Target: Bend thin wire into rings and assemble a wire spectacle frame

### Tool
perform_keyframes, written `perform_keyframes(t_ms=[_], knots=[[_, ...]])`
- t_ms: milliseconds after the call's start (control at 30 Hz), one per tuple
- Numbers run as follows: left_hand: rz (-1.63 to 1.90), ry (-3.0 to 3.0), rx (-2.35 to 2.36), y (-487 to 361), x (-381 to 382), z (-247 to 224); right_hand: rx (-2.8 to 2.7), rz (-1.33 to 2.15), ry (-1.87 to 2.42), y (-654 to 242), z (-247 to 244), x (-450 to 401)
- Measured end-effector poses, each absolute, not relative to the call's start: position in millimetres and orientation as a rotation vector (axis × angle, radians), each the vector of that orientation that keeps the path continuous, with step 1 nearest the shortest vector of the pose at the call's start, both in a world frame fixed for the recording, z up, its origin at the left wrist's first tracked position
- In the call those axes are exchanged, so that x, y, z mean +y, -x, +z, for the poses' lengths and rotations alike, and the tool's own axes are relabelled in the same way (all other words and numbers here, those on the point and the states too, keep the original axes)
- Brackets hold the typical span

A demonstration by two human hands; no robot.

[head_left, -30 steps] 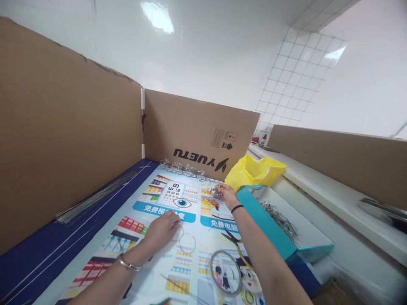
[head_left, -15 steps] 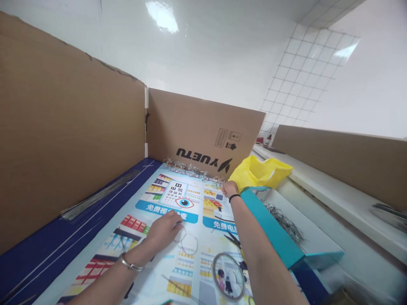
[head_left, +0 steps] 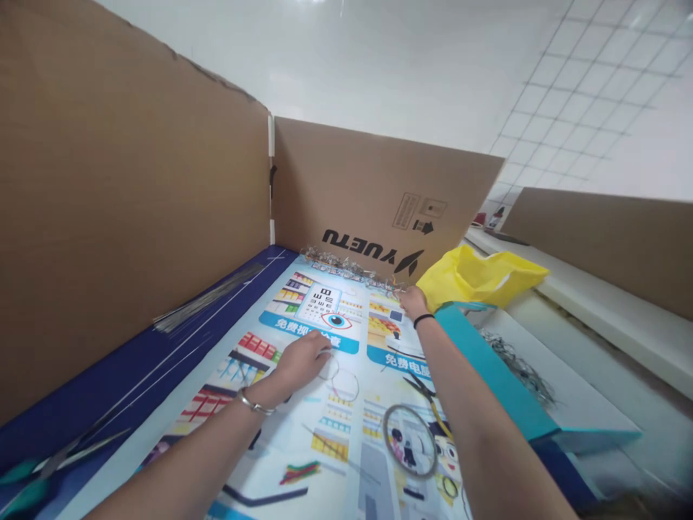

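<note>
One upside-down YUETU (head_left: 372,251) | left hand (head_left: 304,361): wire loop (head_left: 336,370) | right hand (head_left: 414,303) near yellow bag (head_left: 479,278)

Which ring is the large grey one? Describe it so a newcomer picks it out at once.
Find the poster left of the turquoise box. On it, beside the right forearm and just nearer the viewer than the pliers' dark jaws, lies the grey ring. Its band is far thicker than the thin wire loops near the left hand.

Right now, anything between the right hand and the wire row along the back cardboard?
Nothing visible. Right hand is at the right end of the wire row; yellow bag lies to the hand's right. Fingertip contact unclear.
</note>
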State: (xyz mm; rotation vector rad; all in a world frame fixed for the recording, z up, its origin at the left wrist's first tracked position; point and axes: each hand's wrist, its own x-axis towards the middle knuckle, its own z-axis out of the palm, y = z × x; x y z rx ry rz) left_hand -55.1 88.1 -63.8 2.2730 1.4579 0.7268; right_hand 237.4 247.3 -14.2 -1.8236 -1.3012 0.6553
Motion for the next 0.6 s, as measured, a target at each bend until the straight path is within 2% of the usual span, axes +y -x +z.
perform_keyframes(t_ms=[200, 400, 600], knots=[[0.736, -2.280, 1.433, 57.1, 87.9, -65.0, -1.904, 0.496, 1.969, -225.5, 4.6, 197.3], [0.748, -2.295, 1.466, 59.2, 85.1, -64.6, -2.415, 0.341, 1.766, -185.3, 8.7, 108.3], [0.784, -2.318, 1.485, 60.5, 82.7, -65.6, -2.633, 0.199, 1.546, -153.5, -0.3, 41.9]])
